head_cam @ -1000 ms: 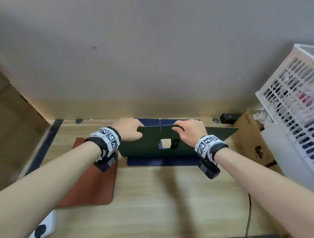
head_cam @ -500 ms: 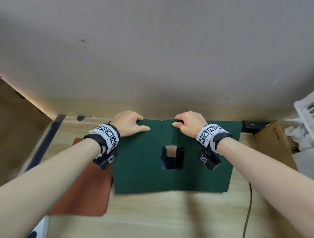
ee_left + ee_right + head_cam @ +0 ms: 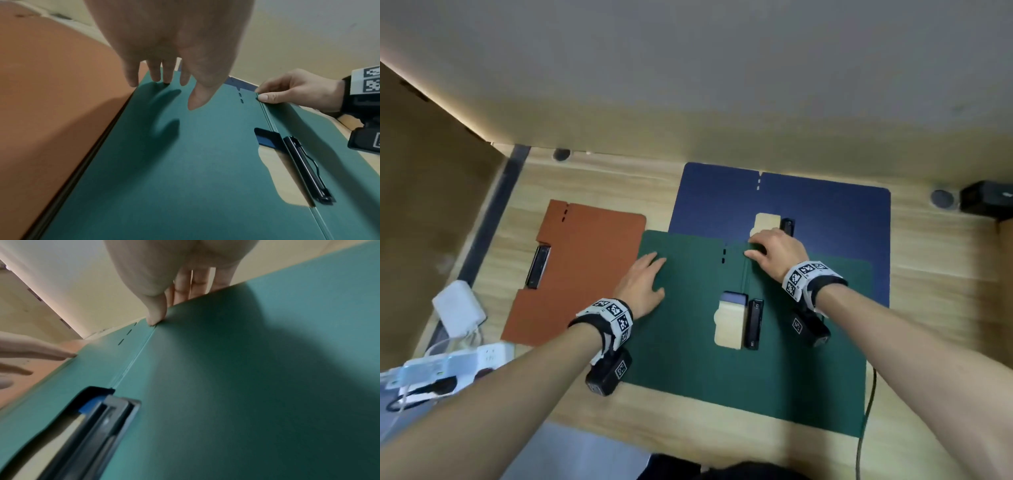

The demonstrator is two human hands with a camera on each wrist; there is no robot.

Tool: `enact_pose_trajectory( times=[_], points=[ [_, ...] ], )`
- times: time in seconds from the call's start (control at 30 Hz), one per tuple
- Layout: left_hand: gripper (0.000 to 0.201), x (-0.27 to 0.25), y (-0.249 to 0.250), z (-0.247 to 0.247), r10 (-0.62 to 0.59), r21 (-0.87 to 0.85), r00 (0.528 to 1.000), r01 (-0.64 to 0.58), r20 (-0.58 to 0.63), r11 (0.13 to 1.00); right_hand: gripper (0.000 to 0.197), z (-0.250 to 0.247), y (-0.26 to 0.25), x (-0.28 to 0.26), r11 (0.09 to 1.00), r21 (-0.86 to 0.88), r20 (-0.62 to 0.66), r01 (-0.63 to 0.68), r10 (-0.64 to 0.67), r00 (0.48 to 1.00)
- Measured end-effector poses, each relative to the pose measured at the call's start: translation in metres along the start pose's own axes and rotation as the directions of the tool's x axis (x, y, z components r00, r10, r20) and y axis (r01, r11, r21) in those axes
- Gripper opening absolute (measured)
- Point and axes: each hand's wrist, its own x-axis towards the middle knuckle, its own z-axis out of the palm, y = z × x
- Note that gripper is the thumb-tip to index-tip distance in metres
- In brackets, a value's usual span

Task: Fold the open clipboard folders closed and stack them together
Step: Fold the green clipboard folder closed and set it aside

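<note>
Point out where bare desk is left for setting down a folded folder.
Bare wood shows between the orange folder and the back wall, and along the front edge below the green folder. A strip right of the blue folder is open too. The left edge is crowded by a power strip and charger.

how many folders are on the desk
3: the orange folder lies folded at the left, the blue folder lies open at the back, and the green folder lies open in front, overlapping the blue one. Nothing suggests more hidden underneath.
</note>
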Motion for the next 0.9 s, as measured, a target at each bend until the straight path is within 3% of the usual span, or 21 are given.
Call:
enact_pose_trajectory(
  times=[0.13,0.3,0.47,0.67,0.77,0.9],
  points=[
    [0.068,-0.03,-0.02,0.02,-0.142,-0.191,0.99,0.141,0.005,0.971,0.036,0.012,0.002,-0.007,0.997,-0.068,-0.058,0.033,-0.036,0.998],
    [0.065,-0.056,-0.026,0.028,-0.184,-0.354,0.983,0.173,0.001,0.919,0.045,0.018,-0.007,-0.04,0.998,-0.061,-0.082,0.016,-0.021,0.996],
    [0.061,-0.071,-0.026,0.034,-0.306,-0.451,0.952,0.274,0.002,0.849,0.046,0.032,-0.014,-0.092,0.997,-0.071,-0.022,-0.029,0.028,0.999],
    [0.061,-0.086,-0.024,0.05,-0.304,-0.54,0.952,0.244,-0.025,0.806,0.056,0.05,-0.017,-0.157,0.988,-0.1,0.107,-0.12,0.13,0.986],
    [0.058,-0.086,-0.025,0.051,-0.345,-0.651,0.938,0.252,-0.017,0.716,0.062,0.061,-0.017,-0.182,0.98,-0.11,0.15,-0.164,0.18,0.972],
    [0.056,-0.078,-0.025,0.05,-0.429,-0.823,0.902,0.283,0.053,0.493,0.073,0.076,-0.016,-0.198,0.975,-0.101,0.205,-0.2,0.217,0.955]
  ],
)
